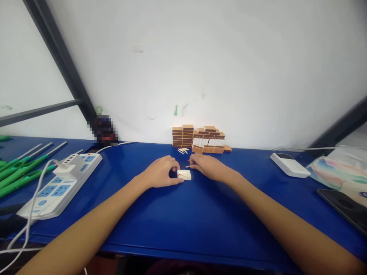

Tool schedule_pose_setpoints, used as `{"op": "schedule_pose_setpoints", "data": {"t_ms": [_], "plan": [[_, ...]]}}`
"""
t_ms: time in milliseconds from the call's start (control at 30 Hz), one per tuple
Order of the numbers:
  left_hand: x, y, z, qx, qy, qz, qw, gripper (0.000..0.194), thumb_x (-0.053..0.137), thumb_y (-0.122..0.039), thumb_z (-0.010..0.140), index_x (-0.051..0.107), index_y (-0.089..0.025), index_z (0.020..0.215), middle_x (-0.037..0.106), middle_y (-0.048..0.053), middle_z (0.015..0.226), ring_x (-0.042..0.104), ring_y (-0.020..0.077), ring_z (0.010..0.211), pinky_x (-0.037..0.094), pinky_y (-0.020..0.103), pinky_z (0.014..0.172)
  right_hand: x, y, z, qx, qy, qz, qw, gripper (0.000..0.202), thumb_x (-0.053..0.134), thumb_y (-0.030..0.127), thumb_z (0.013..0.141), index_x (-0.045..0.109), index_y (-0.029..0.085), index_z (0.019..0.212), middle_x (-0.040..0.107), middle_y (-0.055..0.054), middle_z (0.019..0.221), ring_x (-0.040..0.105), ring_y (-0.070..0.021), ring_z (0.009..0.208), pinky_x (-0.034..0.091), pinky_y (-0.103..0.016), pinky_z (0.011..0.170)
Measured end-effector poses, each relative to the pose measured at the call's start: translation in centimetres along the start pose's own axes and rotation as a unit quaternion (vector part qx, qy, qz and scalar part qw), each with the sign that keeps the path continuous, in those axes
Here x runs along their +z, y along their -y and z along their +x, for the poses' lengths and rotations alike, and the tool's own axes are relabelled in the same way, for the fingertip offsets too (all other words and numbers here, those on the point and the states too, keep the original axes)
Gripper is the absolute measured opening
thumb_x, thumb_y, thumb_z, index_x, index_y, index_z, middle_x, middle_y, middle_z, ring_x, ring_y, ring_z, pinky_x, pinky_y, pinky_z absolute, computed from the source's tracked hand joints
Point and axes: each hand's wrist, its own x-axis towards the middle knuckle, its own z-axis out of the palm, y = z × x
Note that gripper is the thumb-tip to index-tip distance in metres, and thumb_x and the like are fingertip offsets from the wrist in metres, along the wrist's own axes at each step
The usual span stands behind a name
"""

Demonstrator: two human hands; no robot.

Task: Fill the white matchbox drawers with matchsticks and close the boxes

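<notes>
My left hand (163, 172) grips a small white matchbox tray (185, 172) between thumb and fingers; a red-tipped match or two lie inside it. Just right of the tray, my right hand (206, 165) pinches matches (187, 166) whose dark red heads point left. Behind my hands is a small pile of loose matches (182, 151) on the blue table (177, 214). Brown matchboxes (182, 136) stand stacked against the wall, and to their right more boxes (210, 149) form two levels with upright matches between them.
On the left lie a white power strip (61, 191) with a plugged-in cable and several green-handled tools (25, 177). To the right are a white device (289, 165), a plastic bag (338, 168) and a dark phone (344, 208). A white wall rises behind the table.
</notes>
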Motion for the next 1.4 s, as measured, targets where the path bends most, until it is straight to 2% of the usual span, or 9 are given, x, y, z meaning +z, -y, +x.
{"op": "schedule_pose_setpoints", "data": {"t_ms": [267, 367, 500, 700, 800, 933, 1033, 1233, 1400], "plan": [[0.1, 0.1, 0.0, -0.001, -0.004, 0.006, 1.000, 0.029, 0.075, -0.048, 0.085, 0.069, -0.022, 0.096, 0.065, 0.002, 0.087, 0.058, 0.0209, 0.087, 0.045, 0.032, 0.075, 0.4, 0.3, 0.1, 0.016, 0.014, -0.002, 1.000, 0.014, 0.049, 0.020, 0.106, 0.058, 0.016, 0.096, 0.066, -0.012, 0.108, 0.062, -0.0193, 0.084, 0.041, -0.028, 0.071], [0.0, 0.1, 0.0, -0.013, -0.010, 0.013, 1.000, 0.029, 0.075, -0.048, 0.085, 0.068, -0.021, 0.095, 0.065, 0.002, 0.087, 0.058, 0.0207, 0.086, 0.044, 0.032, 0.074, 0.0, 0.8, -0.4, 0.020, -0.004, 0.045, 0.999, 0.014, 0.047, 0.020, 0.106, 0.057, 0.017, 0.096, 0.066, -0.011, 0.105, 0.061, -0.0192, 0.085, 0.041, -0.028, 0.072], [0.1, 0.2, 0.0, -0.016, -0.014, 0.017, 1.000, 0.029, 0.075, -0.046, 0.085, 0.067, -0.021, 0.096, 0.066, 0.002, 0.088, 0.059, 0.0208, 0.087, 0.044, 0.032, 0.074, -0.3, 2.0, -0.8, -0.020, -0.028, 0.126, 0.991, 0.015, 0.046, 0.020, 0.106, 0.058, 0.019, 0.097, 0.065, -0.006, 0.101, 0.060, -0.0178, 0.086, 0.041, -0.027, 0.074], [0.3, 0.2, 0.0, -0.007, -0.020, 0.027, 0.999, 0.027, 0.075, -0.045, 0.086, 0.064, -0.020, 0.090, 0.066, 0.002, 0.088, 0.059, 0.0214, 0.088, 0.045, 0.033, 0.074, 0.1, 3.6, -0.8, -0.013, -0.010, 0.051, 0.999, 0.011, 0.050, 0.016, 0.103, 0.060, 0.018, 0.099, 0.064, -0.007, 0.101, 0.057, -0.0178, 0.081, 0.036, -0.029, 0.069], [0.3, 0.1, 0.0, -0.001, -0.019, 0.027, 0.999, 0.028, 0.075, -0.045, 0.086, 0.064, -0.020, 0.092, 0.065, 0.002, 0.087, 0.059, 0.0213, 0.087, 0.046, 0.033, 0.074, -0.1, 3.8, -0.9, -0.024, -0.021, 0.077, 0.997, 0.008, 0.054, 0.018, 0.102, 0.061, 0.019, 0.100, 0.064, -0.006, 0.101, 0.057, -0.0177, 0.083, 0.038, -0.028, 0.071], [0.3, 0.0, 0.0, 0.007, -0.025, 0.025, 0.999, 0.029, 0.075, -0.046, 0.086, 0.063, -0.021, 0.091, 0.065, 0.002, 0.087, 0.058, 0.0209, 0.087, 0.046, 0.033, 0.075, -0.2, 3.6, -0.9, -0.068, -0.026, 0.145, 0.987, 0.013, 0.057, 0.025, 0.102, 0.063, 0.019, 0.092, 0.063, -0.004, 0.093, 0.057, -0.0167, 0.082, 0.041, -0.028, 0.073], [0.4, -0.1, 0.0, 0.012, -0.025, 0.024, 0.999, 0.028, 0.076, -0.045, 0.086, 0.062, -0.021, 0.089, 0.065, 0.001, 0.087, 0.058, 0.0206, 0.087, 0.045, 0.033, 0.074, 0.3, 3.5, -0.8, -0.092, -0.025, 0.170, 0.981, 0.011, 0.058, 0.023, 0.100, 0.064, 0.020, 0.091, 0.062, -0.003, 0.092, 0.057, -0.0157, 0.080, 0.042, -0.028, 0.073], [0.4, -0.1, 0.1, 0.020, -0.023, 0.035, 0.999, 0.023, 0.076, -0.038, 0.085, 0.062, -0.021, 0.087, 0.065, 0.001, 0.086, 0.057, 0.0205, 0.087, 0.044, 0.033, 0.073, 0.2, 4.0, -0.9, -0.092, -0.013, 0.127, 0.988, 0.011, 0.059, 0.018, 0.099, 0.060, 0.018, 0.088, 0.062, -0.005, 0.094, 0.057, -0.0167, 0.083, 0.042, -0.029, 0.074], [0.2, -0.2, 0.0, 0.024, -0.023, 0.038, 0.999, 0.027, 0.075, -0.044, 0.086, 0.063, -0.021, 0.090, 0.065, 0.002, 0.087, 0.058, 0.0215, 0.087, 0.045, 0.033, 0.074, -0.6, 4.2, -1.1, -0.070, 0.001, 0.082, 0.994, 0.013, 0.055, 0.025, 0.103, 0.060, 0.018, 0.094, 0.062, -0.007, 0.100, 0.057, -0.0164, 0.078, 0.041, -0.028, 0.069]]}}
